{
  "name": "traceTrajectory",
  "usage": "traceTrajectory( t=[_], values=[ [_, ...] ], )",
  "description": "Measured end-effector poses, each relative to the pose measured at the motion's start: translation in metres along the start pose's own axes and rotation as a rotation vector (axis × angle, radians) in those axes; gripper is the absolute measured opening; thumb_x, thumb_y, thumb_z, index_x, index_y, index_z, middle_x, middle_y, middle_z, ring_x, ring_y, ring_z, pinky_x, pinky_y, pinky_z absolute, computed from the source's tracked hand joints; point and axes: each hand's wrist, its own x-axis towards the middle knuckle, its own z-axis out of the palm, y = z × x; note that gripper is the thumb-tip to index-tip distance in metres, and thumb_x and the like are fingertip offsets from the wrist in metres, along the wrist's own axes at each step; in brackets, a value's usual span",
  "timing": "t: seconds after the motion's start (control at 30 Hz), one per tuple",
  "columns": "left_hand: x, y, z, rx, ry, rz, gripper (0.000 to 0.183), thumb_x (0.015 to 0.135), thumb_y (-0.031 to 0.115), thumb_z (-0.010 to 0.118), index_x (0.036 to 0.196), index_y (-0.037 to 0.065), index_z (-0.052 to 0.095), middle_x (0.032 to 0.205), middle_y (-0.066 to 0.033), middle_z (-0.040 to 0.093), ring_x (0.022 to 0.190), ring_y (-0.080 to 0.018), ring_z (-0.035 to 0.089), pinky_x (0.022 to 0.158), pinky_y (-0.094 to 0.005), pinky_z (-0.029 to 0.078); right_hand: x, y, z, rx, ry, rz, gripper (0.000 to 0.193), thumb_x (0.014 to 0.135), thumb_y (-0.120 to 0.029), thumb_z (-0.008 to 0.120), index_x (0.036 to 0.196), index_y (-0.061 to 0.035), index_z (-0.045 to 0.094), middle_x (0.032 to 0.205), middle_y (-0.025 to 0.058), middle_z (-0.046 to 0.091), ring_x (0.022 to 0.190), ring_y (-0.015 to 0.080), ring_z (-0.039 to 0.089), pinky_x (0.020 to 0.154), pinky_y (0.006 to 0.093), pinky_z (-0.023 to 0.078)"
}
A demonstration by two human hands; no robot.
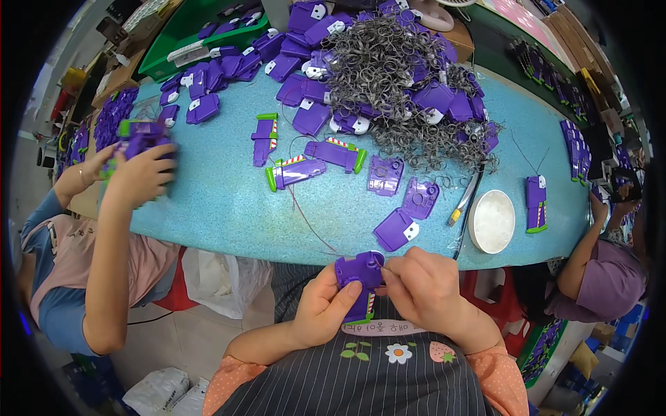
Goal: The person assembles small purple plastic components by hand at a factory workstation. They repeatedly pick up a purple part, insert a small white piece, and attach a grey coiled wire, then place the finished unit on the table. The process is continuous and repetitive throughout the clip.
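Note:
My left hand (326, 299) grips a purple plastic shell (362, 269) close to the table's front edge. Below the shell hangs a purple wing piece with green trim and red-white stripes (361, 305), partly covered by my fingers. At the shell's right edge my right hand (423, 283) is closed in a pinch; what its fingertips hold is too small to make out. A thin dark wire (310, 229) runs across the table toward the shell. Beyond my hands lie purple shells (397, 229) and several striped wing pieces (297, 172).
A big heap of grey coiled wire rings (388, 66) covers purple shells at the back. To the right stand a white bowl (492, 222) and a yellow-tipped tool (459, 208). A green bin (163, 59) sits back left. Co-workers work at left (139, 173) and right (603, 277).

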Motion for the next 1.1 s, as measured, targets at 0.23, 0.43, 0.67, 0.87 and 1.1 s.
traceTrajectory(
  t=[0.23, 0.43, 0.67, 0.87, 1.1],
  values=[
    [0.001, -0.002, -0.003, 0.027, -0.036, -0.019, 0.031, 0.094, 0.011, 0.042, 0.122, -0.002, 0.042, 0.107, -0.0072, 0.057, 0.088, -0.0061, 0.053, 0.076, -0.0209, 0.044, -0.002, 0.003, 0.001, -0.024, 0.025, 0.051, 0.013, 0.068, -0.006, 0.066, 0.076, -0.0024, 0.056, 0.059, 0.0052, 0.046, 0.044, 0.02, 0.049, 0.04, 0.0308, 0.038],
    [0.002, -0.004, -0.008, 0.118, -0.03, -0.023, 0.029, 0.092, 0.008, 0.045, 0.118, -0.004, 0.046, 0.107, -0.0084, 0.058, 0.093, -0.0107, 0.055, 0.083, -0.0251, 0.045, -0.003, 0.002, 0.006, -0.019, 0.036, 0.101, 0.013, 0.068, -0.005, 0.066, 0.075, -0.0017, 0.057, 0.057, 0.0053, 0.047, 0.042, 0.0199, 0.048, 0.039, 0.0305, 0.038],
    [0.01, -0.003, -0.008, 0.675, 0.007, 0.325, 0.028, 0.089, 0.005, 0.047, 0.115, -0.005, 0.049, 0.09, -0.0115, 0.065, 0.069, -0.0096, 0.059, 0.062, -0.0229, 0.047, -0.004, 0.003, 0.004, 0.059, 0.11, 0.113, 0.009, 0.072, -0.004, 0.065, 0.075, -0.0019, 0.057, 0.057, 0.0054, 0.05, 0.042, 0.0192, 0.048, 0.039, 0.0298, 0.037],
    [0.004, 0.001, -0.001, 0.546, -0.016, 0.197, 0.026, 0.089, 0.005, 0.047, 0.113, -0.004, 0.05, 0.088, -0.01, 0.066, 0.069, -0.0102, 0.06, 0.062, -0.0229, 0.047, -0.012, 0.005, 0.005, -0.031, 0.15, 0.058, 0.01, 0.072, -0.003, 0.066, 0.073, -0.0022, 0.056, 0.054, 0.0045, 0.049, 0.04, 0.0179, 0.047, 0.037, 0.0293, 0.035],
    [0.005, -0.003, 0.005, 0.536, -0.001, 0.219, 0.027, 0.088, 0.005, 0.048, 0.114, -0.003, 0.05, 0.089, -0.0103, 0.066, 0.07, -0.013, 0.062, 0.062, -0.0249, 0.048, -0.018, 0.006, 0.006, 0.031, 0.209, 0.099, 0.01, 0.072, -0.004, 0.066, 0.071, -0.0036, 0.056, 0.053, 0.0041, 0.049, 0.039, 0.0175, 0.046, 0.037, 0.0296, 0.033]
  ],
)
